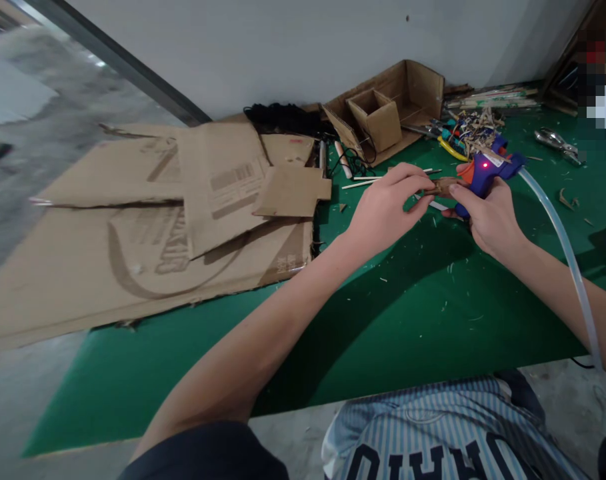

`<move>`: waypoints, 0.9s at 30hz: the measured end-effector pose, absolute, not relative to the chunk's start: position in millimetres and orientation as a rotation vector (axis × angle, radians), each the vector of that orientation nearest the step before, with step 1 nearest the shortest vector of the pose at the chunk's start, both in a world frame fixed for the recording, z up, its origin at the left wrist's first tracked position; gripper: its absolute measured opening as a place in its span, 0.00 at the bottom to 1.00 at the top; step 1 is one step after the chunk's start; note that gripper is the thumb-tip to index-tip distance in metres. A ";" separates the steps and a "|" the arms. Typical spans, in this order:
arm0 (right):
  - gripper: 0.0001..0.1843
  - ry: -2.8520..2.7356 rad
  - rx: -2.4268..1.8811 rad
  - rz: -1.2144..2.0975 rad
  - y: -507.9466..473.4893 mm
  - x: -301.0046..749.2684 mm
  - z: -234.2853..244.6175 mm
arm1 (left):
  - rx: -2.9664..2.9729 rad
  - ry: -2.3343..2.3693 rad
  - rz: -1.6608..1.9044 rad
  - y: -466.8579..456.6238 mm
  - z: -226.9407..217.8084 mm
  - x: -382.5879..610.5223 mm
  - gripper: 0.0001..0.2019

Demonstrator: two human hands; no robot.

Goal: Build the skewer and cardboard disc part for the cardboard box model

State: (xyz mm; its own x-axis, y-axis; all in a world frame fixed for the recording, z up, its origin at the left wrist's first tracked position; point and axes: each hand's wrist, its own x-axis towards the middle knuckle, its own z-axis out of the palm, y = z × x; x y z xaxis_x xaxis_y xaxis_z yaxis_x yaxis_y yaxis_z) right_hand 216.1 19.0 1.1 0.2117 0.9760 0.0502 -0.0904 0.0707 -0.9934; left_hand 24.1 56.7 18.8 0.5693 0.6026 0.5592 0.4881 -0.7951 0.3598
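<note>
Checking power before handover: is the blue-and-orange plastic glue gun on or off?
On, apparently: the blue-and-orange plastic glue gun shows a glowing red indicator light on its body. Nozzle heat: cannot tell.

Matt corrugated cardboard and smooth plastic on a green tabletop (133,387) with a faint sheen

The glue gun (477,185) has a smooth plastic casing, its glue stick (577,267) translucent and slick; the cardboard sheets (233,160) and open cardboard box (423,90) look dull and papery, some sheet edges ragged; the hand tool (553,139) is shiny metal, the black yarn (287,120) fuzzy, the striped jersey (433,427) soft cloth, the wall (283,53) smooth and matt, the floor (127,93) concrete-like
</note>
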 end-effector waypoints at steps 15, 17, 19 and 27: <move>0.27 -1.044 -1.117 0.974 8.1 205.4 8.2 | 2.223 1.294 1.091 40.7 32.8 38.1 0.08; 0.27 -1.060 -1.128 0.968 6.8 204.5 8.8 | 2.221 1.315 1.078 40.0 33.1 38.6 0.07; 0.26 -1.072 -1.125 0.965 6.0 204.2 8.9 | 2.224 1.326 1.071 39.2 33.0 39.1 0.06; 0.24 -1.116 -1.117 0.947 3.1 202.9 8.7 | 2.159 1.332 1.085 38.0 33.8 43.1 0.08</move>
State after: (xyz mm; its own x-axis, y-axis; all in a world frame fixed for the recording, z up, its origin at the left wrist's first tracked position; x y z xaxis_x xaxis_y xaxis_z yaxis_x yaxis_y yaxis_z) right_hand 202.9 3.1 8.7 0.1990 0.9617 0.1888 -0.0300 0.1985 -0.9796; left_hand 43.1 38.0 33.8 0.2526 0.8751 0.4128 0.5815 -0.4783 0.6581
